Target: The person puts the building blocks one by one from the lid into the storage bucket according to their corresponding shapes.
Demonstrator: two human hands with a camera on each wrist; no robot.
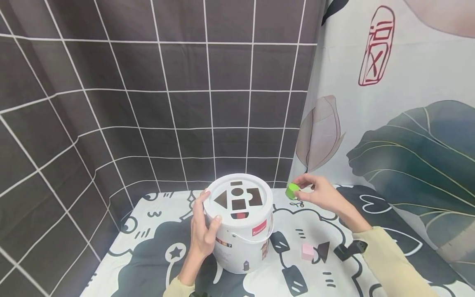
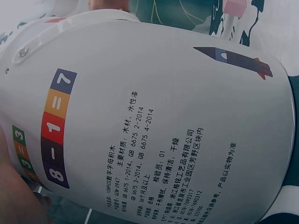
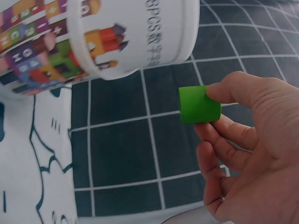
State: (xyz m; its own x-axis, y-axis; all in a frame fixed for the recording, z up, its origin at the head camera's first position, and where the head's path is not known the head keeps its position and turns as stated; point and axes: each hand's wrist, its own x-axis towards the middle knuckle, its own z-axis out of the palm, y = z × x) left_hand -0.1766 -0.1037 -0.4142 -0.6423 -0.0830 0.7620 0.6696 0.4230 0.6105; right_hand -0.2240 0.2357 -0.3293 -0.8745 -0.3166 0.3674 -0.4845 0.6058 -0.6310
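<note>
A white bucket (image 1: 237, 251) stands upright on the cloth, its lid (image 1: 222, 181) cut with several shaped holes. My left hand (image 1: 204, 233) rests against the bucket's left side, its fingers fairly straight and its thumb at the lid's front rim. In the left wrist view the printed bucket wall (image 2: 163, 84) fills most of the picture. To the right of the bucket, my right hand (image 1: 320, 192) pinches a green cylindrical block (image 3: 198, 105) between thumb and fingers. The block is held apart from the bucket. Something red (image 1: 241, 215) shows through the lid's front slot.
A pink cube (image 1: 307, 251) lies on the patterned cloth (image 1: 148, 247) to the right of the bucket, beside a dark triangular piece (image 1: 323, 251). Behind the cloth hangs a dark gridded curtain (image 1: 185, 107), with a leaf-printed white one (image 1: 371, 136) at right.
</note>
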